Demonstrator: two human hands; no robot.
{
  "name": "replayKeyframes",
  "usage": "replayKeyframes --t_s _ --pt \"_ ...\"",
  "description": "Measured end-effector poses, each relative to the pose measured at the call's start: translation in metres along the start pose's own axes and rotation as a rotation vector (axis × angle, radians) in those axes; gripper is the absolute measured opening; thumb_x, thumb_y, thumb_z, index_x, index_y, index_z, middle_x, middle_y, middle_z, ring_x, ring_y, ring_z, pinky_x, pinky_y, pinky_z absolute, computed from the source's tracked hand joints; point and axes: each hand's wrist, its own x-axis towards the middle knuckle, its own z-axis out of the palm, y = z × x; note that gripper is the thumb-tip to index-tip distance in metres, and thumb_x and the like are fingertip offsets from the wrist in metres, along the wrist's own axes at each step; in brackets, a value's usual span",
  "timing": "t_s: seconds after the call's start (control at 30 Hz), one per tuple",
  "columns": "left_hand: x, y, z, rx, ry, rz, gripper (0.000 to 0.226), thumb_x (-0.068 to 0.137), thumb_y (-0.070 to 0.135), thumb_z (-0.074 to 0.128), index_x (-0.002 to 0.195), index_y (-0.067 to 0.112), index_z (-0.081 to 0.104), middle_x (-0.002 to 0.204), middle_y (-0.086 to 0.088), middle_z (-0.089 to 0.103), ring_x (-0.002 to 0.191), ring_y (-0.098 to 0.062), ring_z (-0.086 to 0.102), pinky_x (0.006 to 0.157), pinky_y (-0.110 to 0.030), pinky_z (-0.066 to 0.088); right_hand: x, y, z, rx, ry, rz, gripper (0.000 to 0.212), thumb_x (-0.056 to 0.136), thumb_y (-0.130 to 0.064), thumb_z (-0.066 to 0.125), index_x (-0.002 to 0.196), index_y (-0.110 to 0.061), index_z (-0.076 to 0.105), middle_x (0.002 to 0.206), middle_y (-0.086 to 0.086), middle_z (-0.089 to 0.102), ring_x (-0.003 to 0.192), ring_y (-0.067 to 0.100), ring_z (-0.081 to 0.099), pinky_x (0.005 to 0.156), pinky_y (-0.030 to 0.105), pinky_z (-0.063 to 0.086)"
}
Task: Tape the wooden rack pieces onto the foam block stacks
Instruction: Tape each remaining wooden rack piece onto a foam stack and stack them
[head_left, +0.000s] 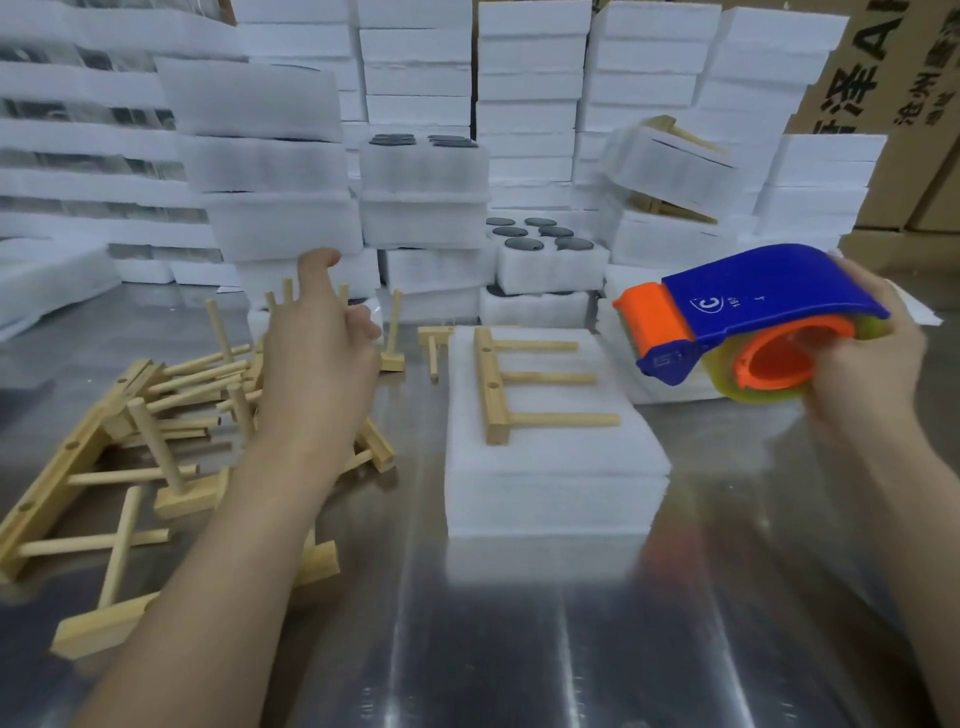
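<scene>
Head view: right hand (865, 364) grips tape dispenser (748, 312) beside foam block stack (550, 478).

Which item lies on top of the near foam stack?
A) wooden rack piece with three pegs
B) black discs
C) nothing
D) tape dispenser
A: a wooden rack piece with three pegs lies flat on the foam stack, while the tape dispenser is held off to the side in the right hand.
</scene>
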Motion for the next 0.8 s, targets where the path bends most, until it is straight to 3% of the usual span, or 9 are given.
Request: replayKeyframes --t_s 0.03,0.13,0.23,0.3,0.43,0.57,0.63,0.73,0.8 --pt "-0.002 0.003 0.002 0.056 0.036 0.066 0.047 0.093 0.001 0.045 0.138 0.015 0.036 0.081 -0.001 0.065 0.076 -0.016 0.057 0.064 -0.03 0.044 0.001 0.0 -0.002 0.0 0.009 -0.001 0.049 0.072 -0.008 0.07 0.101 -0.047 0.068 0.107 -0.009 0.072 0.103 0.013 0.068 0.081 0.032 0.057" --pt "-0.006 0.01 0.006 0.127 0.088 0.173 0.048 0.091 -0.005 0.047 0.136 0.01 0.041 0.087 -0.01 0.067 0.079 -0.029 0.059 0.064 -0.036 0.04 0.005 0.003 -0.009 0.03 0.067 -0.01 0.054 0.065 -0.002 0.064 0.107 -0.035 0.069 0.103 -0.006 0.073 0.1 0.016 0.069 0.077 0.026 0.057" --pt "-0.01 0.01 0.013 0.211 0.031 0.182 0.049 0.088 -0.01 0.045 0.134 0.005 0.044 0.089 -0.019 0.067 0.087 -0.039 0.061 0.068 -0.045 0.047 0.009 0.007 -0.013 0.051 0.096 -0.003 0.057 0.064 0.0 0.063 0.117 -0.023 0.067 0.106 0.001 0.073 0.101 0.019 0.069 0.081 0.032 0.058" --pt "-0.013 0.008 0.017 0.302 -0.011 0.168 0.049 0.085 -0.013 0.044 0.132 0.003 0.046 0.09 -0.022 0.066 0.087 -0.043 0.06 0.067 -0.048 0.047 0.008 0.009 -0.012 0.034 0.087 0.006 0.056 0.065 -0.002 0.065 0.117 -0.024 0.066 0.107 0.0 0.072 0.101 0.018 0.069 0.081 0.031 0.058" --pt "-0.016 0.002 0.025 0.38 -0.09 0.133 0.05 0.08 -0.013 0.045 0.127 0.002 0.048 0.092 -0.022 0.066 0.087 -0.043 0.059 0.069 -0.05 0.049 0.004 0.011 -0.011 -0.001 0.062 0.005 0.059 0.066 0.006 0.058 0.118 -0.02 0.066 0.107 0.002 0.071 0.102 0.019 0.068 0.084 0.031 0.057" --pt "-0.021 -0.005 0.039 0.493 -0.161 0.139 0.034 0.084 -0.011 0.044 0.114 0.003 0.049 0.075 -0.013 0.053 0.069 -0.033 0.05 0.055 -0.038 0.037 0.003 0.01 -0.012 -0.01 0.045 0.003 0.054 0.069 0.003 0.061 0.116 -0.023 0.065 0.112 0.005 0.069 0.103 0.018 0.067 0.086 0.032 0.056" --pt "-0.025 -0.007 0.047 0.531 -0.211 0.143 0.027 0.087 -0.01 0.043 0.109 0.005 0.048 0.072 -0.009 0.046 0.07 -0.031 0.052 0.055 -0.037 0.035 0.002 0.009 -0.012 -0.019 0.049 0.001 0.054 0.069 0.002 0.061 0.115 -0.025 0.065 0.109 0.0 0.07 0.102 0.015 0.068 0.084 0.029 0.057" --pt "-0.03 -0.008 0.056 0.53 -0.29 0.143 0.027 0.089 -0.007 0.043 0.112 0.007 0.047 0.079 -0.009 0.052 0.081 -0.033 0.059 0.059 -0.039 0.042 0.002 0.008 -0.011 -0.032 0.057 -0.004 0.055 0.066 0.002 0.061 0.112 -0.029 0.065 0.103 -0.007 0.07 0.099 0.012 0.068 0.082 0.026 0.057" --pt "-0.031 -0.01 0.058 0.535 -0.325 0.128 0.028 0.09 -0.004 0.044 0.116 0.007 0.048 0.084 -0.009 0.057 0.079 -0.03 0.057 0.061 -0.039 0.047 0.003 0.009 -0.012 -0.027 0.055 -0.003 0.054 0.067 0.001 0.062 0.111 -0.03 0.066 0.104 -0.005 0.07 0.101 0.014 0.068 0.082 0.026 0.056"
